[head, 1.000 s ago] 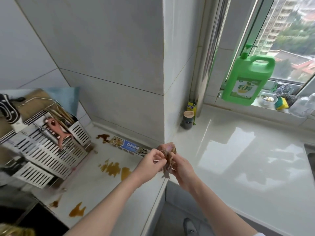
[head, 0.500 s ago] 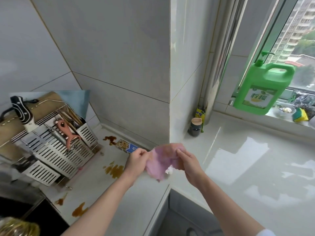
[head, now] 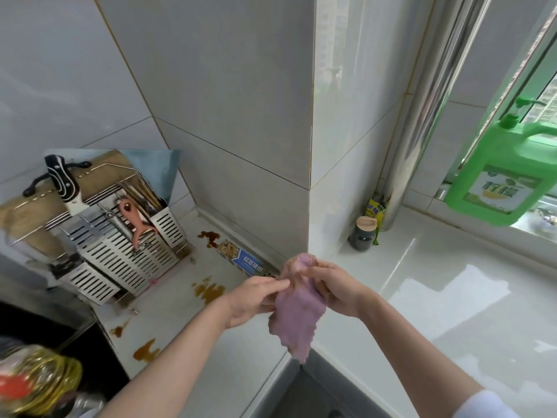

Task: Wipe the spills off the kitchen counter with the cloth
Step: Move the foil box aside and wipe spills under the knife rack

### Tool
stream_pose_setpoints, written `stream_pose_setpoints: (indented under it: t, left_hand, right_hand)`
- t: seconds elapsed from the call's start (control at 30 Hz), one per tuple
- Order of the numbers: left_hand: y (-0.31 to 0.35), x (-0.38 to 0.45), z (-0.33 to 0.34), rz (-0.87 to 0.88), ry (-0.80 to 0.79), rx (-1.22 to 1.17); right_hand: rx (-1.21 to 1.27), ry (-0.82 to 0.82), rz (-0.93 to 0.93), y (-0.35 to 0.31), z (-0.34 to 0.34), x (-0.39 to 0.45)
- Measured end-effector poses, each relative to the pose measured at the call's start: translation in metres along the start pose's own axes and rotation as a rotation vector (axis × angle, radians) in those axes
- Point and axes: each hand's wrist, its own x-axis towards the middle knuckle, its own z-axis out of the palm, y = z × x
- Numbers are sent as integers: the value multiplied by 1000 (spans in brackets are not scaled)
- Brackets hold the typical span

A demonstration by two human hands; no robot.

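Observation:
A purple cloth (head: 297,315) hangs in the air above the counter's front edge, held between both hands. My left hand (head: 251,300) pinches its upper left edge. My right hand (head: 337,292) grips its upper right part, fingers curled into the fabric. Brown spills lie on the white counter (head: 168,324) to the left: one (head: 209,290) just beside my left hand, one (head: 209,236) near the back wall, and two (head: 146,351) near the front left edge.
A metal knife and utensil rack (head: 120,251) stands at the back left. A blue foil box (head: 245,260) lies along the wall. A dark jar (head: 363,233) sits in the corner. A green detergent jug (head: 509,176) stands on the windowsill. A black stove (head: 60,342) is at the left.
The cloth, bunched between my hands a second ago, was spread open and now hangs downward from both hands. The view has shifted left and closer.

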Motion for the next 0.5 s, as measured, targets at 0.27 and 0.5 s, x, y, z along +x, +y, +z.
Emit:
stream_pose_setpoints:
  t: [0.27, 0.5]
  left_hand:
    - [-29, 1, -15, 71, 344, -85]
    - [-63, -34, -37, 6, 713, 140]
  right_hand:
    - [19, 77, 320, 46, -25, 29]
    - [-114, 151, 100, 68, 2, 64]
